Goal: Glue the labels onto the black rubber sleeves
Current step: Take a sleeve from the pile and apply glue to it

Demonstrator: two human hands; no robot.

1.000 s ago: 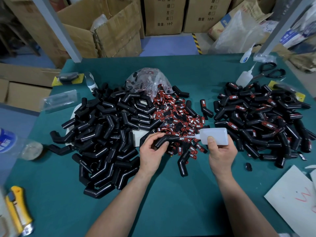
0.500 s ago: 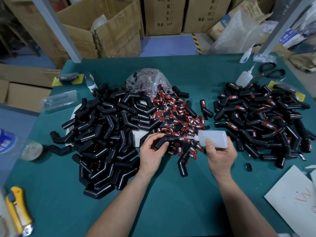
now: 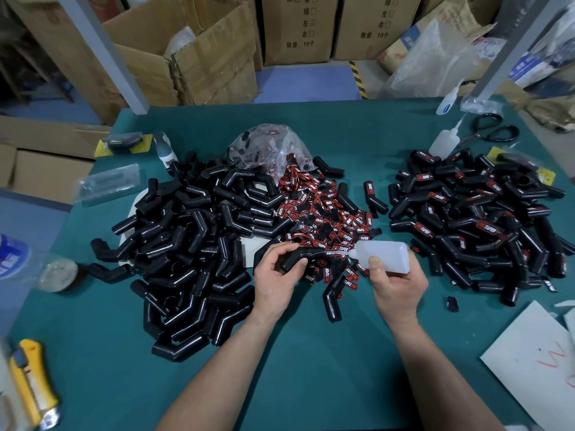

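My left hand (image 3: 275,275) grips a bent black rubber sleeve (image 3: 300,256) just above the table. My right hand (image 3: 396,283) holds a white glue bottle (image 3: 385,255) on its side, its nozzle pointing left at the sleeve's far end. A heap of unlabelled black sleeves (image 3: 193,244) lies to the left. A pile of red-and-black labels (image 3: 323,213) spills from a clear bag (image 3: 269,149) in the middle. Labelled sleeves (image 3: 479,219) are heaped on the right. One more sleeve (image 3: 334,295) lies between my hands.
The green table (image 3: 311,368) also carries two more glue bottles (image 3: 443,141), black scissors (image 3: 494,130), a white sheet (image 3: 535,365) at the right, a yellow utility knife (image 3: 29,384) at the left and a tape roll (image 3: 59,273). Cardboard boxes (image 3: 199,54) stand behind the table.
My right hand has brought the bottle slightly left and lower, so the nozzle is nearer the sleeve. The left hand has kept the sleeve almost still.
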